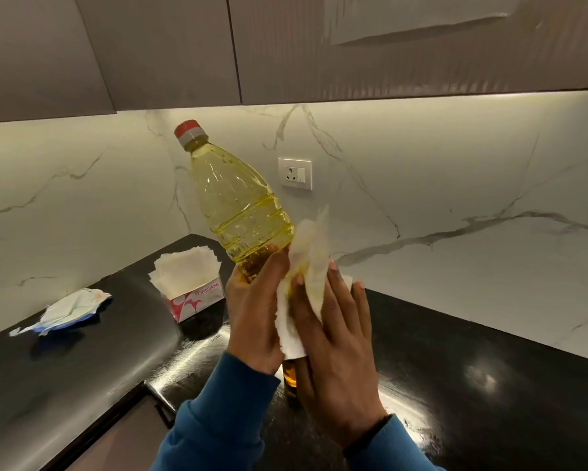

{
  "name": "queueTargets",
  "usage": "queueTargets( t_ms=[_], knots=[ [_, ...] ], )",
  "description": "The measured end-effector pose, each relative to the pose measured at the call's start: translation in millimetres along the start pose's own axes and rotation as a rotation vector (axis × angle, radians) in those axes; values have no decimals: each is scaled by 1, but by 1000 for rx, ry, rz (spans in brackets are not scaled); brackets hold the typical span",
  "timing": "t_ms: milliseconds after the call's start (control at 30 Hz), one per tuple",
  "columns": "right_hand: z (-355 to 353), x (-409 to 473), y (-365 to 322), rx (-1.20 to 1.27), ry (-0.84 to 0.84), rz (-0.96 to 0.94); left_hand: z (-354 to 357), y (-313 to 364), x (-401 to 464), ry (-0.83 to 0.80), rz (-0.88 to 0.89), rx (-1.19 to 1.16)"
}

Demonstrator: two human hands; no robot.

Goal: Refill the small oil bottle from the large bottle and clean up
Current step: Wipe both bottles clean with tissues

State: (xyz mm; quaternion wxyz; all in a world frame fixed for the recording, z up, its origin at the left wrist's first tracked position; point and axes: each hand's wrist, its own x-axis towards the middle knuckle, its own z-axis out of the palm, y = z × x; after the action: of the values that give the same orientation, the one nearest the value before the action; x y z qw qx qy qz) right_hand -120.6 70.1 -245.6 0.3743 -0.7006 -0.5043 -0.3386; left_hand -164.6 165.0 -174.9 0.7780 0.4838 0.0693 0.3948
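The large bottle is held up in the air above the black counter, tilted with its red cap leaning up and to the left and its cap on; yellow oil fills most of it; the left hand grips the bottle's lower end, fingers and thumb curled round the base; the right hand presses a white paper towel against the bottle's lower right side, its fingers fairly straight and spread over the towel, the towel crumpled and sticking up past the fingertips; both wrists wear blue sleeves; below the hands, mostly hidden by them, a sliver of amber oil in a small oil bottle shows standing on the counter, its top out of sight; to the left, near the corner of the marble wall, a pink and white tissue box stands with tissues fanned out of its top; further left a crumpled blue and white wrapper lies on the counter; a wall socket sits on the backsplash just right of the bottle.
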Motion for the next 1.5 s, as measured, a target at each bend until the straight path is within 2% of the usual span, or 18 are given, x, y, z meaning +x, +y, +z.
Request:
queueTargets(
  t_ms=[67, 200, 267, 333, 367, 467, 500, 567, 633, 667, 767, 933, 1100, 1200, 1267, 1333, 1400, 1500],
  knots=[
    [1, 3, -6, 159, 15, 195, 0, -4, -2, 22, 60, 80],
    [-3, 18, -2, 830, 135, 538, -2, -9, -4, 13, 137, 104],
    [-8, 25, 8, 1069, 94, 791, -3, -9, -2, -2, 106, 89],
    [-8, 26, 15, 1185, 38, 1038, -2, -9, 1, -2, 77, 86],
    [-9, 25, 14, 1191, 45, 1032, -2, -10, 2, 5, 71, 82],
    [-9, 23, 3, 1128, 144, 642, 1, -13, 4, 45, 53, 78],
    [-9, 21, 1, 1024, 151, 521, 1, -13, 4, 62, 47, 89],
    [-6, 17, 0, 660, 66, 323, 2, -15, 5, 84, 33, 132],
    [-4, 16, 1, 306, 29, 182, 1, -18, 6, 66, 9, 130],
    [-3, 16, -2, 240, 45, 163, 1, -19, 6, 61, -5, 111],
    [-3, 21, -7, 356, 35, 386, 0, -22, 5, 48, 37, 129],
    [-11, 34, 9, 1083, 128, 586, 0, -20, 5, -39, 103, 72],
    [-18, 39, 20, 1458, -4, 1056, 5, -13, 14, 9, 132, -18],
    [-16, 42, 16, 1560, 65, 1032, 11, -12, 17, 102, 159, 3],
    [-13, 46, 10, 1377, 211, 815, 17, -12, 17, 136, 172, 19],
    [-11, 47, 10, 1089, 319, 507, 22, -13, 16, 141, 166, 16],
    [-6, 42, 17, 788, 338, 305, 25, -13, 15, 127, 148, -25],
    [-2, 33, 27, 413, 291, 154, 26, -11, 15, 87, 90, -67]
  ],
)
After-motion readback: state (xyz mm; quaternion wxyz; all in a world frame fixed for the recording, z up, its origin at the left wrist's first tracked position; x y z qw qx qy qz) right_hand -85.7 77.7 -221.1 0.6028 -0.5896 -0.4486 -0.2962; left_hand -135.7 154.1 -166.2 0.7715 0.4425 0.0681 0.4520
